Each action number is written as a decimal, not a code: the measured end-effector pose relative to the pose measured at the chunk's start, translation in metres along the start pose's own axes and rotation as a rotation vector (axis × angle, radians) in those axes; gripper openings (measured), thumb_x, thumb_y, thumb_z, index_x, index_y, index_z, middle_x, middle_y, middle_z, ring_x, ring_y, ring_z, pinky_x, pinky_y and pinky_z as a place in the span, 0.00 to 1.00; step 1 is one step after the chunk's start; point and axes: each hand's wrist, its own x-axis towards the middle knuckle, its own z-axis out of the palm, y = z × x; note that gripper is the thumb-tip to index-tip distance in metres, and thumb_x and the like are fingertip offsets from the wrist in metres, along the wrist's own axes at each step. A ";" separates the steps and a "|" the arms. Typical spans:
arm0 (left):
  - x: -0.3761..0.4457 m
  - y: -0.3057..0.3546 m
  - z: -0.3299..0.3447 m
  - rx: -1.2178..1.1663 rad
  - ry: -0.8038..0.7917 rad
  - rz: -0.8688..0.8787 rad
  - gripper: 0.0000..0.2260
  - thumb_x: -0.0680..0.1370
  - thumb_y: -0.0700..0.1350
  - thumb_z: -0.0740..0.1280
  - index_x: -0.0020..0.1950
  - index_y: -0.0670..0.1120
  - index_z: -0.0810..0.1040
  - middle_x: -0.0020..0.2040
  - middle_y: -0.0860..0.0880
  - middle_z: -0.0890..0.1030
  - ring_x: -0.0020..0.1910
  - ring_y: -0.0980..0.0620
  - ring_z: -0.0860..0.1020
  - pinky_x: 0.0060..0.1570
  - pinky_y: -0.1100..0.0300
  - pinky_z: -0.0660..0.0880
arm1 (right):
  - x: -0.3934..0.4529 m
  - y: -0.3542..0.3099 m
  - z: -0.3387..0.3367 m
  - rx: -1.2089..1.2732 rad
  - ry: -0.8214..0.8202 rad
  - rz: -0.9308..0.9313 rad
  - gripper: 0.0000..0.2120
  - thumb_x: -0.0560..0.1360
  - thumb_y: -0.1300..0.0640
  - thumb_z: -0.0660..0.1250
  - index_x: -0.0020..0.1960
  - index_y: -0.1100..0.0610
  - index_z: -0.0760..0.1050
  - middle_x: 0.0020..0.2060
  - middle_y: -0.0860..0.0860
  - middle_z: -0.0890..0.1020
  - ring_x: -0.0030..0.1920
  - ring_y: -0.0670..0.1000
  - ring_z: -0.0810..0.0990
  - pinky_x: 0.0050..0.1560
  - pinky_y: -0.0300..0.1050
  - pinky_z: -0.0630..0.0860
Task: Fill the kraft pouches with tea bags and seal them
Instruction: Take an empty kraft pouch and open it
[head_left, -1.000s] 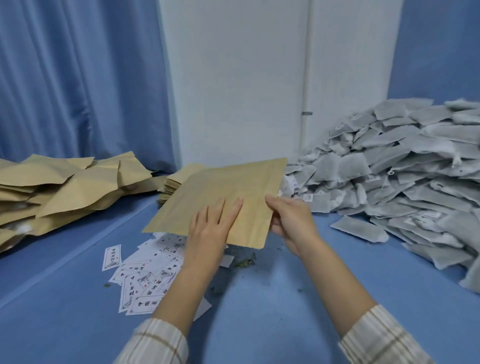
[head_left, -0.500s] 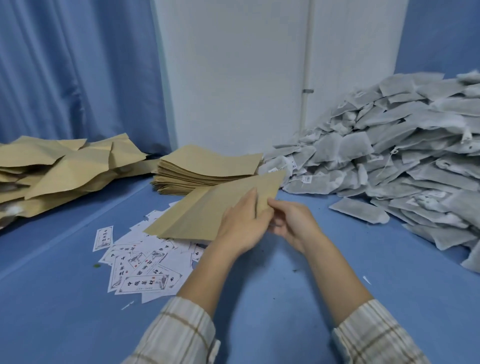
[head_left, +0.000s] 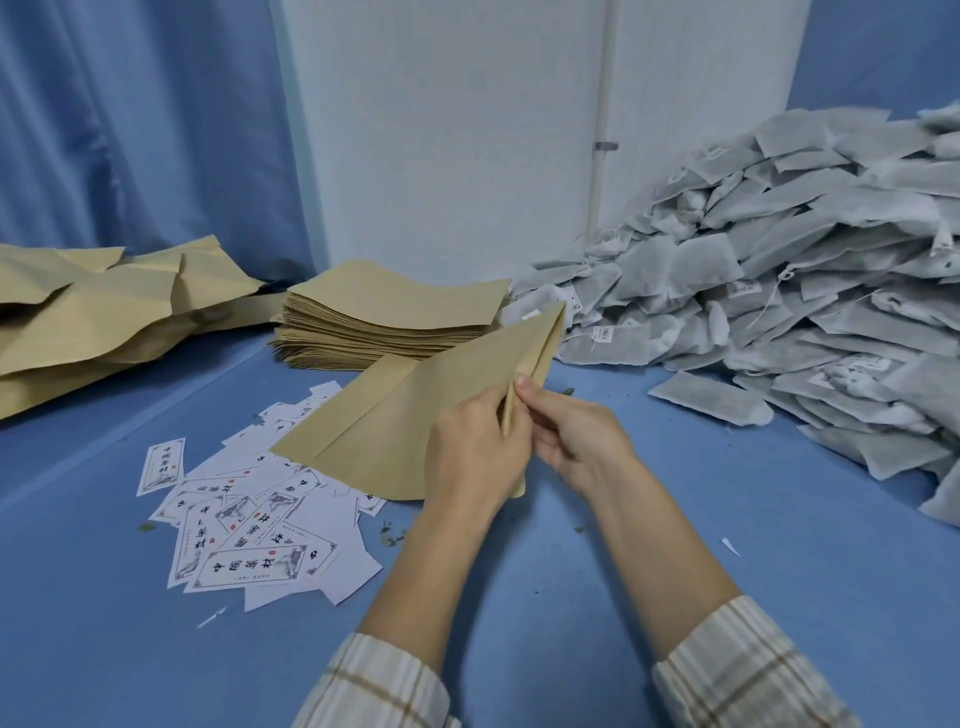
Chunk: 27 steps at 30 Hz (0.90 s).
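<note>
Right now both hands meet at the near edge of one kraft pouch (head_left: 415, 415): the left hand (head_left: 475, 447) has its fingers curled round the edge from the left, and the right hand (head_left: 576, 441) pinches the same edge from the other side, thumb tip on top. The pouch is held above the blue worktop (head_left: 571, 597), and its far corner shows two layers slightly apart, so the step in hand looks like prising the mouth open. It appears flat and empty; no tea bag is in it yet.

Just behind lies a stack of flat pouches (head_left: 395, 322), waiting their turn. To the right a large heap of tea bags (head_left: 779, 270) rises, well apart from the hands. At far left sit bulkier pouches (head_left: 88, 312), probably filled; whether they are sealed I cannot tell. Printed labels (head_left: 249, 530) lie scattered under the held pouch. Judging by the stack and heap, much remains.
</note>
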 end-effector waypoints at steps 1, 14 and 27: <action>-0.001 -0.001 0.000 -0.006 0.005 0.004 0.12 0.79 0.50 0.61 0.45 0.44 0.80 0.36 0.46 0.81 0.38 0.44 0.77 0.39 0.53 0.71 | 0.000 0.001 0.001 0.002 -0.013 -0.003 0.05 0.70 0.62 0.72 0.36 0.62 0.83 0.36 0.56 0.85 0.36 0.49 0.85 0.34 0.39 0.80; 0.001 -0.006 -0.009 -0.060 0.153 -0.179 0.13 0.80 0.40 0.57 0.39 0.38 0.76 0.36 0.37 0.79 0.40 0.37 0.75 0.37 0.54 0.59 | 0.004 0.022 0.003 -0.424 0.272 -0.187 0.10 0.72 0.60 0.68 0.33 0.62 0.77 0.29 0.56 0.81 0.31 0.52 0.81 0.39 0.48 0.81; -0.016 0.014 -0.006 0.268 0.125 0.109 0.08 0.79 0.43 0.63 0.50 0.42 0.81 0.40 0.42 0.83 0.36 0.39 0.79 0.30 0.56 0.63 | -0.002 0.017 -0.010 -1.433 -0.118 -0.676 0.10 0.70 0.63 0.60 0.38 0.52 0.77 0.37 0.51 0.79 0.41 0.50 0.76 0.39 0.43 0.69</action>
